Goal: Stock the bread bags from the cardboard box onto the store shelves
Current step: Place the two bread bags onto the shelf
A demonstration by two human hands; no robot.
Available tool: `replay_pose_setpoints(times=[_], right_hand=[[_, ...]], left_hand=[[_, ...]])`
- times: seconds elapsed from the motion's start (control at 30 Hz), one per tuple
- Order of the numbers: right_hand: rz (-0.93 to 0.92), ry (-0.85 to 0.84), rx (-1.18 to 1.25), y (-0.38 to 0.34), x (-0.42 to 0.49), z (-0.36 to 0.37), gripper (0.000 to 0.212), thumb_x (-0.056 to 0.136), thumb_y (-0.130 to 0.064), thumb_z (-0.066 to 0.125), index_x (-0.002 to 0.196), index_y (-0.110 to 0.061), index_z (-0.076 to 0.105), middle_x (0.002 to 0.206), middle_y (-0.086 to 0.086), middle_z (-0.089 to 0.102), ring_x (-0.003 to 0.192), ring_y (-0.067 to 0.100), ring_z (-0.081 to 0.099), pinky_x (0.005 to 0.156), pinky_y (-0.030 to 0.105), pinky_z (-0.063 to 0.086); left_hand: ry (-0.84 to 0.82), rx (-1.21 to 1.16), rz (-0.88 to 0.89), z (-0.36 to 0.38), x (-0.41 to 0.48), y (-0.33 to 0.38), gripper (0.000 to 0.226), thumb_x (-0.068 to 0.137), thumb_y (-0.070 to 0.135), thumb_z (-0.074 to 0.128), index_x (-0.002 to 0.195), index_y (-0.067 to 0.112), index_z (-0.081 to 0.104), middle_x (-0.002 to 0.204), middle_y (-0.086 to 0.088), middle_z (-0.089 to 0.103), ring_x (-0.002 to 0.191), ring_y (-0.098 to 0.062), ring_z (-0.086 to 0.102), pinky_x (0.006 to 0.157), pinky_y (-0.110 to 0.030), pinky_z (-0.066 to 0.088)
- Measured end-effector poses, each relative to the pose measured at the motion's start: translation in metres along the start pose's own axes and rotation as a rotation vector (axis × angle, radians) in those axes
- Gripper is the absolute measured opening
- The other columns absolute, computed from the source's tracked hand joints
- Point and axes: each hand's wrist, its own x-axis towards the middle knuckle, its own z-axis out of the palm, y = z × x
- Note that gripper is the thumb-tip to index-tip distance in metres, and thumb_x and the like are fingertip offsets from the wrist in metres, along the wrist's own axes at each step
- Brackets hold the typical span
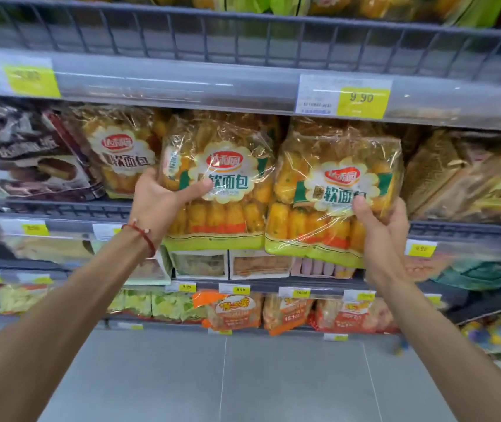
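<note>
L bag [227, 166], R bag [334, 178] upright, labels fwd

Fingers of the left hand [161, 199] and right hand [386, 229] lie hidden behind the bread bags [221, 166].

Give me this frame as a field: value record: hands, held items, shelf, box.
left hand: grips left soft-bread bag by its left edge, thumb on front
right hand: grips right soft-bread bag at lower right, thumb on front
bags: upright, side by side, in front of middle shelf, not yet set down
shelf stock: stocked soft-bread bag at left; dark snack bag beyond it
price tag: 9.90, on rail above
cardboard box: not in view
</note>
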Motion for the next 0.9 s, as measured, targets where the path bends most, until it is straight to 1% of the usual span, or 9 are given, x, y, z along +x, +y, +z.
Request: replay_pose_setpoints(times=[0.07,0.17,0.27,0.4,0.57,0.7,0.77,0.8,0.9], right_hand=[[-0.048,0.024,0.009,-0.010,0.011,0.003,0.024,0.100,-0.018,0.065,0.121,-0.012,0.055,0.102,-0.008,0.066,0.081,-0.010,0.064,0.073,0.008,0.048],[-0.117,0.031,0.008,-0.021,0.026,0.008,0.021,0.099,-0.021,0.067,0.115,-0.015,0.054,0.098,-0.012,0.064,0.079,-0.013,0.061,0.080,0.011,0.045],[-0.181,0.046,-0.009,-0.021,0.038,0.013,0.037,0.097,-0.024,0.070,0.128,-0.013,0.056,0.110,-0.013,0.070,0.094,-0.007,0.066,0.093,0.025,0.049],[-0.241,0.086,0.011,-0.015,0.045,0.020,0.051,0.092,-0.035,0.073,0.135,-0.014,0.053,0.124,-0.005,0.070,0.115,0.010,0.066,0.110,0.043,0.048],[-0.338,0.205,0.038,-0.014,0.050,0.024,0.045,0.091,-0.030,0.075,0.128,-0.018,0.053,0.121,0.001,0.071,0.108,0.013,0.069,0.105,0.043,0.053],[-0.337,0.181,0.019,-0.008,0.053,0.029,0.058,0.090,-0.035,0.073,0.138,-0.016,0.048,0.123,-0.007,0.069,0.114,0.012,0.067,0.110,0.046,0.049],[-0.312,0.146,-0.037,-0.002,0.052,0.027,0.061,0.094,-0.035,0.071,0.144,-0.020,0.041,0.125,-0.018,0.064,0.116,-0.002,0.063,0.114,0.035,0.044],[-0.305,0.125,-0.062,0.001,0.054,0.026,0.062,0.098,-0.032,0.068,0.149,-0.021,0.035,0.125,-0.028,0.056,0.111,-0.016,0.058,0.113,0.018,0.039],[-0.284,0.063,-0.152,0.003,0.055,0.024,0.069,0.103,-0.030,0.058,0.159,-0.016,0.021,0.112,-0.045,0.027,0.093,-0.036,0.034,0.083,-0.015,0.019]], left_hand=[[0.015,-0.012,0.023,0.001,0.009,0.011,0.071,0.054,0.045,0.095,0.104,0.007,0.061,0.090,0.001,0.070,0.079,-0.004,0.070,0.071,-0.023,0.056],[0.057,-0.033,0.021,0.001,0.027,0.014,0.127,0.036,0.067,0.094,0.126,-0.013,0.054,0.115,-0.028,0.066,0.111,-0.033,0.066,0.091,-0.055,0.056],[0.049,-0.082,-0.009,0.002,0.038,0.010,0.138,0.030,0.069,0.093,0.133,-0.011,0.050,0.130,-0.027,0.061,0.120,-0.035,0.061,0.102,-0.048,0.051],[0.068,-0.141,0.036,0.004,0.041,0.012,0.118,0.030,0.065,0.094,0.118,-0.008,0.065,0.108,-0.016,0.074,0.100,-0.025,0.071,0.095,-0.048,0.055],[0.039,-0.279,0.111,0.012,0.047,0.023,0.081,0.039,0.042,0.101,0.107,0.007,0.074,0.102,-0.008,0.077,0.098,-0.030,0.074,0.088,-0.056,0.057],[0.040,-0.297,0.147,0.023,0.053,0.019,0.078,0.045,0.041,0.100,0.112,0.017,0.069,0.107,-0.002,0.077,0.103,-0.024,0.072,0.095,-0.054,0.054],[0.025,-0.251,0.149,0.030,0.050,0.008,0.073,0.055,0.037,0.097,0.118,0.014,0.066,0.110,-0.002,0.076,0.102,-0.018,0.073,0.094,-0.043,0.057],[0.007,-0.214,0.157,0.034,0.049,0.000,0.068,0.062,0.033,0.094,0.121,0.013,0.065,0.111,-0.002,0.075,0.099,-0.013,0.072,0.090,-0.034,0.059],[0.001,-0.091,0.181,0.045,0.046,-0.016,0.068,0.074,0.035,0.086,0.132,0.016,0.055,0.119,0.001,0.069,0.103,-0.007,0.067,0.093,-0.028,0.056]])
